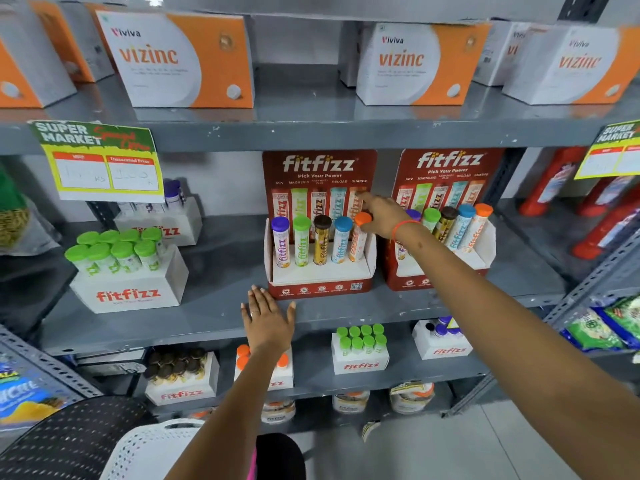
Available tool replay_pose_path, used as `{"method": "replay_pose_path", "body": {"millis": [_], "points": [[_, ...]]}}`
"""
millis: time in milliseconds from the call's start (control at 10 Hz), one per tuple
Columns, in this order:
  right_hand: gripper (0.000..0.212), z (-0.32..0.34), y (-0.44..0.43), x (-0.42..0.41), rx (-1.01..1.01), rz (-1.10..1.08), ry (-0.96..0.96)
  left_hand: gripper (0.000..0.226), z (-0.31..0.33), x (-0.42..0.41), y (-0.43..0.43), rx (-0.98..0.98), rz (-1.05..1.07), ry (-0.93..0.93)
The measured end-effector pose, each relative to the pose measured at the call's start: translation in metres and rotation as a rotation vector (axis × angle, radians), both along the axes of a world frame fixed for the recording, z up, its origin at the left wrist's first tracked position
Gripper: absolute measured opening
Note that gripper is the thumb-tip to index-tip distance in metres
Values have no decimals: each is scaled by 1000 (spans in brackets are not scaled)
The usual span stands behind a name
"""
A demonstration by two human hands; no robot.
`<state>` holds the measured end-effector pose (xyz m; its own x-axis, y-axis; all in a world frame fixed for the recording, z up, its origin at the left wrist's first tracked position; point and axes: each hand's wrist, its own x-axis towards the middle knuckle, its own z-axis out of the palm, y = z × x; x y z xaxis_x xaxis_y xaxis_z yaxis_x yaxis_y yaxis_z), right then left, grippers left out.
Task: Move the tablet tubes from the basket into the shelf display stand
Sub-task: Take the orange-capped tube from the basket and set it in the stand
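A red fitfizz display stand (320,287) sits on the middle grey shelf. It holds several upright tablet tubes with purple, green, brown, blue and orange caps. My right hand (382,213) grips the orange-capped tube (358,242) at the stand's right end, fingers around its cap. My left hand (267,318) lies flat, fingers spread, on the shelf just in front of the stand's left corner, holding nothing. The white perforated basket (149,448) shows at the bottom left; its contents are hidden.
A second filled fitfizz stand (446,271) stands right of the first. A white box of green-capped tubes (128,268) sits to the left. Vizinc boxes (176,60) line the shelf above, more fitfizz boxes (360,351) the shelf below. Price tags hang from the upper shelf edge.
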<state>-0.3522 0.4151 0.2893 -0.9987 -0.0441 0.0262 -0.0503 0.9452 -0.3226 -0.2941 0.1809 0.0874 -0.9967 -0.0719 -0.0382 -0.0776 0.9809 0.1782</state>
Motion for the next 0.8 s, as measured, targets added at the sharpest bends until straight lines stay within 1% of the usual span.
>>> {"method": "replay_pose_path", "body": {"millis": [100,200,300,500,600,700,800], "points": [[34,4,-4,-2,37,-30,77,82,3,-2,1,10,14,7],[29,6,-3,-6,17,5,121,82,7,-6,1,10,17,4],[36,4,3,-7,-28,54,99,82,8,-7,1,16,16,7],[46,0,2,-4,-113,84,50,82,8,-9,-2,-10,8,-67],[61,6,3,4,-105,91,-10,84,25,-13,3,18,1,-150],[65,10,6,12,-21,83,45,81,50,-14,8,15,10,-266],[27,33,8,24,108,96,41,57,116,-23,28,52,-127,-314]]}}
